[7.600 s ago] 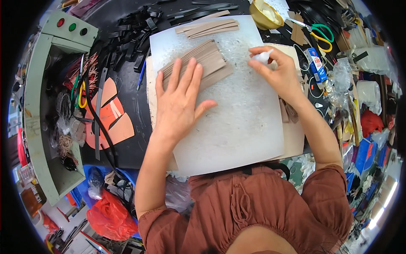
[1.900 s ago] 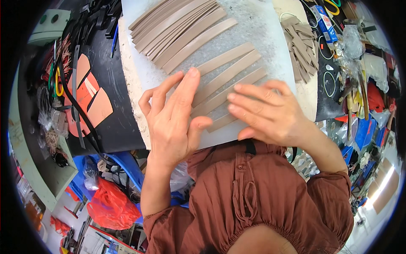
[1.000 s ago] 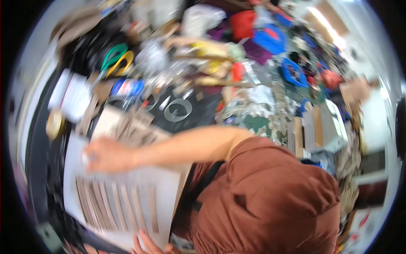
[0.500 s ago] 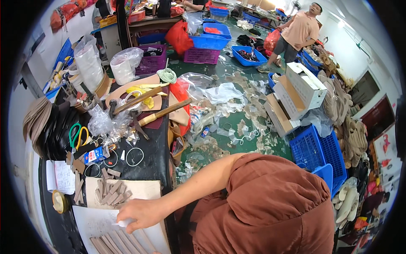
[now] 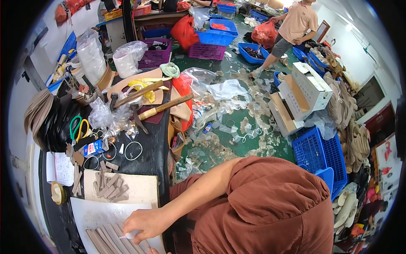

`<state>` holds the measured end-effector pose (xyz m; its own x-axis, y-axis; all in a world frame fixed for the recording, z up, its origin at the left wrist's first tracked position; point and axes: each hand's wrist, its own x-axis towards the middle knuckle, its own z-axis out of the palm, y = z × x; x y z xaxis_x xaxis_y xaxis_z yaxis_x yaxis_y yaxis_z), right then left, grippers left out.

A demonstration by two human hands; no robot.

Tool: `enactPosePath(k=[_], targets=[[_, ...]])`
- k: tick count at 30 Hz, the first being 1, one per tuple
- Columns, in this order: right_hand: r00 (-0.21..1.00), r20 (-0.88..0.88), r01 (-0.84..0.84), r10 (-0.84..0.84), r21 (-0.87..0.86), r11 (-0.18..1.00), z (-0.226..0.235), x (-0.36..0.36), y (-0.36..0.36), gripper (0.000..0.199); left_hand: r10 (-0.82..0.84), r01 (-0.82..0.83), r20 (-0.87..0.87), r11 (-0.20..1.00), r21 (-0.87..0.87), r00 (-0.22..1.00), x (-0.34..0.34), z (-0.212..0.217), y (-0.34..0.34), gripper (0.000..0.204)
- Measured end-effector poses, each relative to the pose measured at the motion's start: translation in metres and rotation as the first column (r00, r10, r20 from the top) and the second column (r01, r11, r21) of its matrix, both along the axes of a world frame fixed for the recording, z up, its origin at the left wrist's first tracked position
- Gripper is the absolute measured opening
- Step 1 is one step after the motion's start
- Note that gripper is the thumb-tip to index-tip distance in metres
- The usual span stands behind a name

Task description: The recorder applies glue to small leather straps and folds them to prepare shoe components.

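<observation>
My right hand (image 5: 146,223) is closed around a small white squeeze bottle (image 5: 131,234) with a narrow tip. That tip is over a row of long grey-brown strips (image 5: 101,240) lying side by side on a white sheet (image 5: 86,208). Of my left hand (image 5: 153,251), only fingertips show at the bottom edge, by the ends of the strips; what they do is hidden. Just beyond the sheet, a pile of short grey-brown pieces (image 5: 111,186) rests on a cream board (image 5: 143,183).
Scissors (image 5: 80,129), two wooden-handled hammers (image 5: 165,106), a notepad (image 5: 60,168) and a tape roll (image 5: 58,193) lie on the black table (image 5: 146,158). Blue crates (image 5: 311,148) and cartons (image 5: 306,91) stand to the right. A person (image 5: 296,25) carries a red bag (image 5: 264,33) farther off.
My right hand has moved slightly nearer with the bottle, its tip now over the strips. Fingertips of my left hand show more. The other person has stepped nearer.
</observation>
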<state>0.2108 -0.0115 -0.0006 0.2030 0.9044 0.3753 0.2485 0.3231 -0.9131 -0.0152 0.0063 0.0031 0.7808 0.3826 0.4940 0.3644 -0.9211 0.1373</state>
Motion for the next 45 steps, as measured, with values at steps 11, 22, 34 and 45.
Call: enactPosePath(k=[11, 22, 34, 45], targets=[[0.998, 0.069, -0.016, 0.013, 0.032, 0.999, -0.019, -0.008, 0.004, 0.04, 0.158, -0.144, 0.076, 0.976, -0.163, 0.984, -0.001, 0.006, -0.003, 0.047], [1.0, 0.023, -0.013, 0.013, 0.004, 1.0, -0.023, -0.007, -0.005, 0.041, 0.209, -0.176, 0.178, 0.967, -0.184, 0.962, 0.005, 0.001, -0.002, 0.048], [0.998, 0.001, -0.063, 0.063, 0.022, 0.998, -0.026, -0.002, -0.01, 0.041, 0.265, -0.224, 0.238, 0.957, -0.186, 0.934, 0.01, -0.001, -0.003, 0.049], [0.995, -0.074, -0.067, 0.07, 0.04, 0.997, -0.027, -0.001, -0.011, 0.041, 0.297, -0.248, 0.311, 0.95, -0.188, 0.903, 0.01, -0.002, 0.002, 0.053]])
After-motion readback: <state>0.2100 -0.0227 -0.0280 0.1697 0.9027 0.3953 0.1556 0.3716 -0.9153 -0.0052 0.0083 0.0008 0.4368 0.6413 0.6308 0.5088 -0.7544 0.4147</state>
